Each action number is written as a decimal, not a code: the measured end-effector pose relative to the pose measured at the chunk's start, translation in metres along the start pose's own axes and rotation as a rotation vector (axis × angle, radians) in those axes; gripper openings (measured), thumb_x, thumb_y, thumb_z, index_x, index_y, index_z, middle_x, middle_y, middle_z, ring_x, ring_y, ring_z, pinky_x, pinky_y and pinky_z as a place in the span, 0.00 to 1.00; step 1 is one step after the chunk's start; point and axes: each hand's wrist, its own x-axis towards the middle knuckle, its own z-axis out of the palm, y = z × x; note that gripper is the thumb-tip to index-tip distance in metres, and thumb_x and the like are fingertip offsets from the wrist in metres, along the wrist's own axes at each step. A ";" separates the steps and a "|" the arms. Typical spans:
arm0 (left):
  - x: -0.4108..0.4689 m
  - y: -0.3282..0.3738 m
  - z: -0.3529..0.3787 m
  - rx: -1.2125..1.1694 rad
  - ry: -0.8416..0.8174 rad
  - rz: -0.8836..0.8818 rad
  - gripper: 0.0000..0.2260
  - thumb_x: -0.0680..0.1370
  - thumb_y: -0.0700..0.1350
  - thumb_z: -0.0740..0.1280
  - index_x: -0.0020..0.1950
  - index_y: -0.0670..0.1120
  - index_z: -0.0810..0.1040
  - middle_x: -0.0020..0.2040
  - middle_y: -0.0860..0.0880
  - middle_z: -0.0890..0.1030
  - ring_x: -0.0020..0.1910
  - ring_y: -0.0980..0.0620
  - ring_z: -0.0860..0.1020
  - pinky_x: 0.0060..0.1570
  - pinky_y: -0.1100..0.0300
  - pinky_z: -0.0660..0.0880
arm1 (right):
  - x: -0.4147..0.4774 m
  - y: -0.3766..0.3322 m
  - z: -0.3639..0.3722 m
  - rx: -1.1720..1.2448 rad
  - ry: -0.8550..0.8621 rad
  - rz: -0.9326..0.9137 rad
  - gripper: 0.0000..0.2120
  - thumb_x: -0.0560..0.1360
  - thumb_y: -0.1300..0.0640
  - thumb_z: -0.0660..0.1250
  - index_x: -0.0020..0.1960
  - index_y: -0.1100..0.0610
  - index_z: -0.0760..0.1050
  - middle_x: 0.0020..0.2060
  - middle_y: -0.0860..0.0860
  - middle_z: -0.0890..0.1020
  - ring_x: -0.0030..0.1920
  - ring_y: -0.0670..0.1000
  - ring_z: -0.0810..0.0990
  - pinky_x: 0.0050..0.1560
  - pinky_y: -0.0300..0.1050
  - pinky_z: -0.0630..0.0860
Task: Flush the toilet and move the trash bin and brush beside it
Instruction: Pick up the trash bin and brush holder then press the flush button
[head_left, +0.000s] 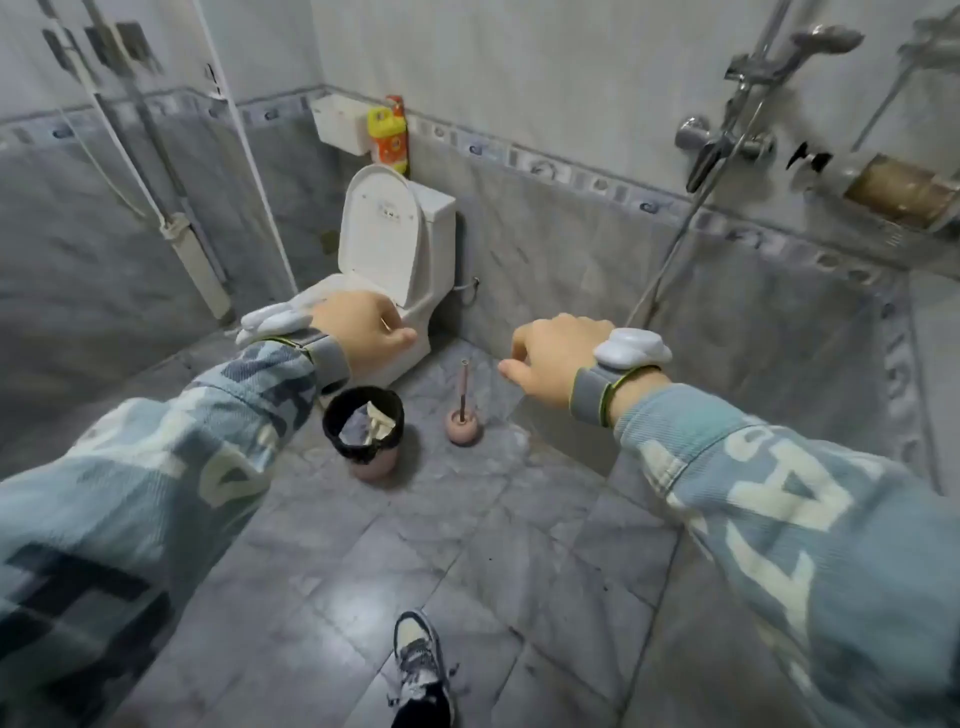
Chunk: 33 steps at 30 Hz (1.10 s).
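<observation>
From the head view, the person stands back from the toilet (387, 270), which sits in the far corner with its lid raised against the tank. Both arms reach forward in mid-air: the left hand (363, 330) has its fingers curled loosely inward and grasps nothing, and the right hand (553, 358) hangs palm-down with fingers bent and slack, equally empty. The trash bin (366, 434), lined in black with paper inside, stands on the floor tiles in front of the toilet base, and the brush (462, 415) sits upright in its pink holder just to the bin's right, the two apart. The step in hand looks like the approach to flush; it would go best by stepping closer, past the bin, and reaching over the raised lid to the tank top. The flush control is not visible, the bowl is hidden behind the left hand, and the brush head is sunk in its holder.
</observation>
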 end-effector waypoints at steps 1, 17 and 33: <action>0.014 -0.011 0.009 -0.028 -0.029 -0.017 0.17 0.73 0.61 0.62 0.48 0.51 0.83 0.49 0.48 0.84 0.47 0.45 0.79 0.43 0.58 0.70 | 0.020 -0.007 0.008 0.001 -0.039 -0.020 0.18 0.75 0.35 0.59 0.52 0.45 0.79 0.51 0.53 0.83 0.50 0.60 0.82 0.44 0.49 0.70; 0.180 -0.130 0.156 -0.288 -0.434 -0.335 0.14 0.75 0.57 0.64 0.51 0.50 0.82 0.53 0.47 0.84 0.54 0.43 0.81 0.53 0.56 0.75 | 0.263 -0.019 0.138 0.098 -0.491 0.012 0.17 0.76 0.40 0.60 0.56 0.49 0.78 0.54 0.55 0.82 0.54 0.61 0.81 0.45 0.46 0.69; 0.435 -0.115 0.232 -0.314 -0.544 -0.704 0.16 0.76 0.58 0.63 0.56 0.52 0.81 0.55 0.50 0.84 0.56 0.46 0.80 0.56 0.55 0.75 | 0.564 0.128 0.230 0.155 -0.764 -0.087 0.20 0.75 0.41 0.62 0.57 0.53 0.79 0.55 0.57 0.83 0.56 0.60 0.81 0.59 0.50 0.77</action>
